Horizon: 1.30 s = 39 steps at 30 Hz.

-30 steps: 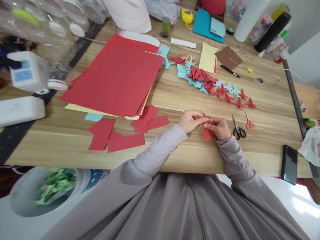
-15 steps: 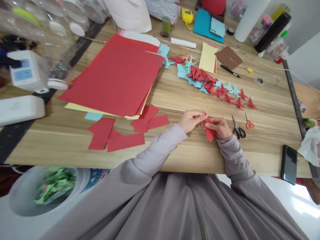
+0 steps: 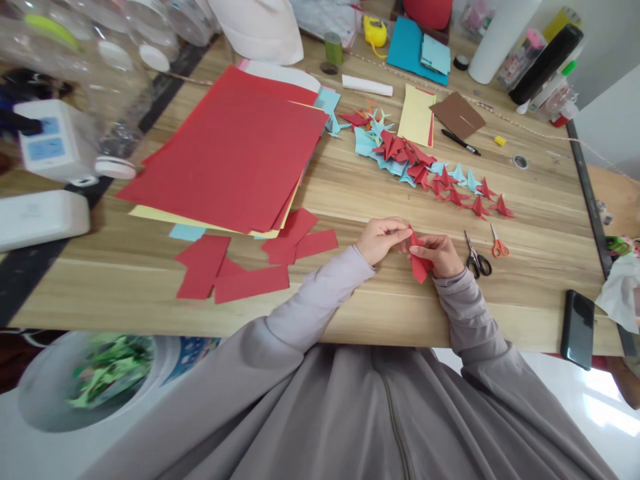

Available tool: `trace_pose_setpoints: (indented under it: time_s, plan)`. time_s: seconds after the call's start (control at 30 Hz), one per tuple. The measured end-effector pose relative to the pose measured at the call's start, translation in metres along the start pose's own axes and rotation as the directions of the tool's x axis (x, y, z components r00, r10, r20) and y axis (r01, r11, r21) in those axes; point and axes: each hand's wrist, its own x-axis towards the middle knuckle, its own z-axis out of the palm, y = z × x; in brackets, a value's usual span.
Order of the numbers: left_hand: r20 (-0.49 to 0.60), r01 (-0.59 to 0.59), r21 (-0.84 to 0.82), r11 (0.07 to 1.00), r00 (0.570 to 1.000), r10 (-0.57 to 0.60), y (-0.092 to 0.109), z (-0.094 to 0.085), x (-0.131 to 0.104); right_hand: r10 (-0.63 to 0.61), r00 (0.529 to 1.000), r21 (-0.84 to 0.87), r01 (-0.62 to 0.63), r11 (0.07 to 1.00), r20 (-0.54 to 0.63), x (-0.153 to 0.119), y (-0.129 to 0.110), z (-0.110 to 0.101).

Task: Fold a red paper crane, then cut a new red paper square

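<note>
A small folded red paper (image 3: 420, 268) is held between both hands, just above the wooden table (image 3: 390, 313). My left hand (image 3: 383, 241) pinches its upper tip between thumb and fingers. Lower down, my right hand (image 3: 440, 255) grips its body, the thumb pressed on the front. The folded paper's lower point hangs free; my fingers hide part of its middle. Black-handled scissors (image 3: 479, 262) lie just right of my right hand, with orange-handled scissors (image 3: 500, 247) beside them. Beyond my hands are several folded red paper cranes (image 3: 445, 179) and light blue ones (image 3: 470, 181).
Large red sheets (image 3: 235, 153) are stacked at left, with cut red pieces (image 3: 253, 285) in front. A phone (image 3: 578, 330) overhangs the front right edge. Plastic bottles (image 3: 120, 93) crowd the far left. Below the table stands a bin (image 3: 45, 393) with green scraps.
</note>
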Motion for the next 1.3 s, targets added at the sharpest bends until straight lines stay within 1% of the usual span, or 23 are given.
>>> trace_pose_setpoints:
  time_s: [0.1, 0.23, 0.37, 0.7, 0.97, 1.17, 1.3]
  plan:
    - [-0.017, 0.039, -0.064, 0.997, 0.999, -0.040, -0.0022, -0.0006, 0.0006, 0.024, 1.000, 0.031, -0.024, 0.999, -0.018, 0.0000, -0.0007, -0.0010]
    - [-0.074, 0.049, -0.113, 0.992, 0.996, -0.057, -0.0016, -0.0026, 0.0014, 0.108, 0.994, 0.087, -0.106, 0.991, -0.019, -0.0019, -0.0031, -0.0013]
    - [-0.048, 0.055, -0.097, 0.994, 0.997, -0.060, 0.0000, -0.0035, 0.0012, 0.165, 0.986, 0.117, -0.164, 0.979, 0.006, -0.0039, -0.0058, 0.0011]
    - [-0.065, 0.049, -0.149, 0.988, 0.996, -0.059, -0.0083, -0.0044, 0.0029, 0.161, 0.986, 0.134, -0.165, 0.977, 0.037, -0.0037, -0.0057, 0.0029]
    - [-0.094, 0.037, -0.120, 0.992, 0.994, -0.048, -0.0073, -0.0037, 0.0033, 0.158, 0.987, 0.145, -0.162, 0.976, 0.045, -0.0035, -0.0049, 0.0027]
    - [-0.122, 0.086, -0.184, 0.979, 0.987, -0.110, -0.0064, -0.0008, 0.0036, 0.119, 0.993, 0.147, -0.115, 0.982, -0.013, -0.0024, -0.0039, 0.0031]
    - [-0.149, 0.095, -0.159, 0.983, 0.982, -0.119, -0.0065, -0.0009, 0.0037, 0.091, 0.995, 0.116, -0.085, 0.990, -0.046, -0.0015, -0.0019, 0.0026]
